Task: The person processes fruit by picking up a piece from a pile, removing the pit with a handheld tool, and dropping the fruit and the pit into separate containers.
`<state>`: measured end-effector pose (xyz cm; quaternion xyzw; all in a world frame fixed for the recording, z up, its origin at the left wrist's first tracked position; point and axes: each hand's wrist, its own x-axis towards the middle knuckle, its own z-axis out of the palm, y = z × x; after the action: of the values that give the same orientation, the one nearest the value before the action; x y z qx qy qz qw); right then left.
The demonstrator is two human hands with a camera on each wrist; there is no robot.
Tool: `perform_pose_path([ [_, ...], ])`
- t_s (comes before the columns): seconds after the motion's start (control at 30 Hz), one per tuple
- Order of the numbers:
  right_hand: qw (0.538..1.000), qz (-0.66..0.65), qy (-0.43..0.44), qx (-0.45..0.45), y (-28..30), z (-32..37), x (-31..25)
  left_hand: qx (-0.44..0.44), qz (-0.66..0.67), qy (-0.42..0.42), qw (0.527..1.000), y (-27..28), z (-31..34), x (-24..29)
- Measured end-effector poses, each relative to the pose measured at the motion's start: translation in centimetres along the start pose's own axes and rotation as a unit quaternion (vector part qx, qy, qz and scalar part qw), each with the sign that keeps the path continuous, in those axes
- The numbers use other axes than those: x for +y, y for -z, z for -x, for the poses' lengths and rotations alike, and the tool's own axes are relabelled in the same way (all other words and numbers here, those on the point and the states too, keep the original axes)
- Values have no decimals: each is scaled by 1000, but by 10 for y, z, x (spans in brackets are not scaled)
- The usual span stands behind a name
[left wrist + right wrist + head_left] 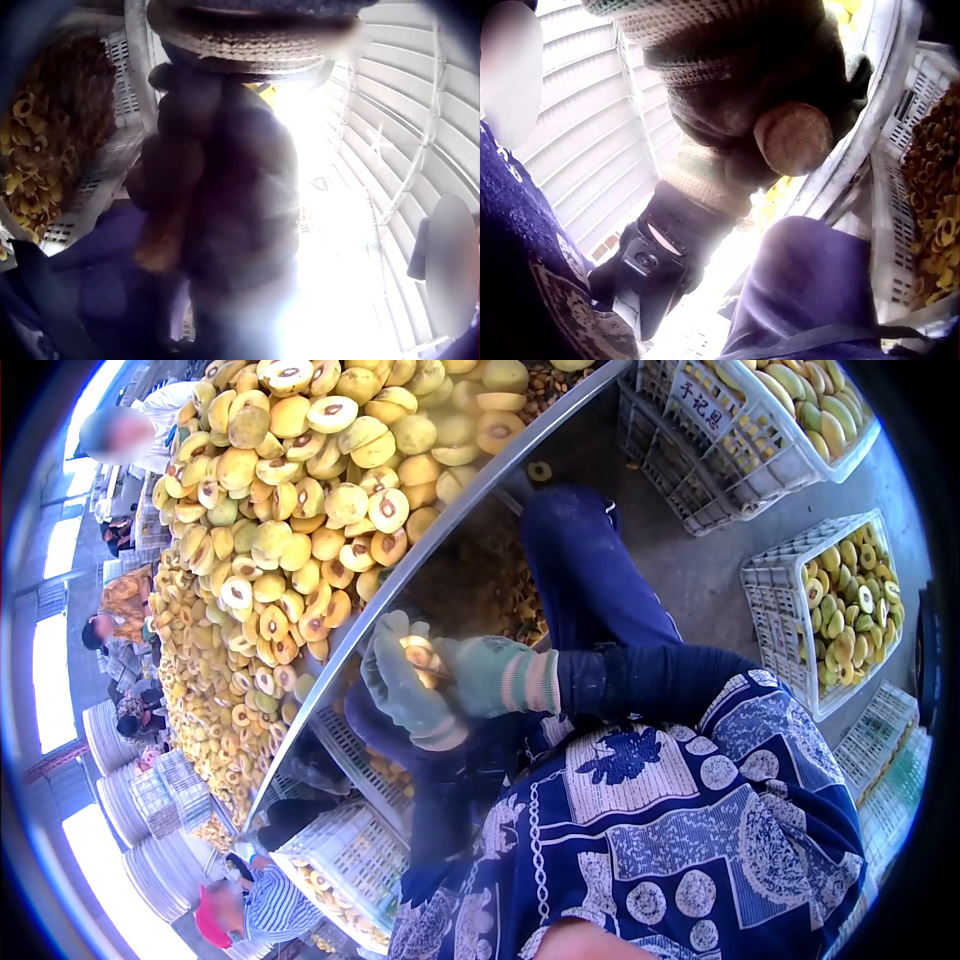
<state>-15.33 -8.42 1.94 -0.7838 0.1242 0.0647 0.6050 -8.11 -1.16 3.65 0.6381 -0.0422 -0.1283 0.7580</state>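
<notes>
In the head view both gloved hands meet over the lap, close to the metal rim (440, 545) of the fruit table. My left hand (405, 685) grips a yellow peach half (422, 656), its cut face turned up. From the right, my right hand (490, 675) reaches to the fruit, fingers curled round a tool. The round end of its wooden handle (793, 139) sticks out of the fist in the right wrist view. The tool's working end is hidden at the fruit. In the left wrist view the left hand (240, 172) is dark and blurred.
A heap of halved yellow peaches (290, 510) covers the table. Crates of fruit (755, 585) stand at the right, another crate (350, 860) at lower left. A crate of peels and scraps (124, 82) sits below the table. Several people work along the far side.
</notes>
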Motion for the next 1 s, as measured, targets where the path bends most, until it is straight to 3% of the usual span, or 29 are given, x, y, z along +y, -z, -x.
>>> perform_pose_path([
  [0.03, 998, -20, 28, 55, -7, -1, 4, -7, 3, 9, 1000, -1, -1, 1],
  [0.13, 992, -130, 1, 5, -24, -13, 15, -6, 36, 16, 999, -8, 3, 7],
  [0.17, 962, -223, -124, -95, 15, 8, -19, -55, 34, -12, 998, 0, 2, 3],
  [0.3, 978, -162, -75, -104, -15, -6, 10, -106, -40, -95, 989, 11, 1, -11],
  [0.37, 992, -62, 61, -86, -36, -20, 36, -98, -21, -73, 992, 8, 3, -6],
  [0.4, 992, -63, 59, -87, -45, -23, 48, -89, -1, -51, 995, 7, 5, -3],
  [0.43, 986, 47, 162, 5, -45, -23, 49, -87, 16, -48, 995, 3, 4, -2],
  [0.47, 948, 157, 260, 98, -44, -24, 49, -87, 17, -49, 995, 1, 1, -1],
  [0.5, 947, 159, 261, 98, -42, -23, 51, -75, 22, -6, 997, 1, -2, 1],
  [0.53, 990, 42, 126, 39, -21, -14, 30, -61, 26, 37, 997, 0, -3, 3],
  [0.57, 997, -75, -12, -18, -8, -11, 19, -47, 12, 20, 999, -6, -1, 5],
  [0.6, 997, -73, -12, -16, -9, -18, 30, -49, 14, 19, 999, -8, -4, 6],
  [0.63, 991, 77, 89, -58, -18, -26, 49, -68, 11, 48, 996, -6, -6, 7],
  [0.67, 952, 221, 188, -100, 1, -20, 23, -87, 5, 77, 993, -3, -6, 8],
  [0.7, 980, -75, -84, -164, 24, -3, 0, -95, -7, 73, 993, -2, -6, 7],
  [0.8, 963, -78, -98, -237, 6, -16, 9, -43, 16, 17, 999, -9, 0, 2],
  [0.87, 964, -134, -134, -189, 0, -13, 11, -50, 9, 11, 999, -8, 0, -1],
  [0.9, 968, 190, 128, -99, -27, -24, 41, -57, -3, 7, 998, -6, 0, -2],
  [0.93, 798, 481, 364, 9, -33, -26, 46, -64, -13, 4, 998, -5, 0, -3],
  [0.97, 799, 480, 363, 8, -37, -25, 53, -53, -24, 38, 998, -9, 1, 2],
  [1.0, 923, 271, 269, -47, -41, -26, 59, -53, -24, 39, 998, -5, -2, 1],
])
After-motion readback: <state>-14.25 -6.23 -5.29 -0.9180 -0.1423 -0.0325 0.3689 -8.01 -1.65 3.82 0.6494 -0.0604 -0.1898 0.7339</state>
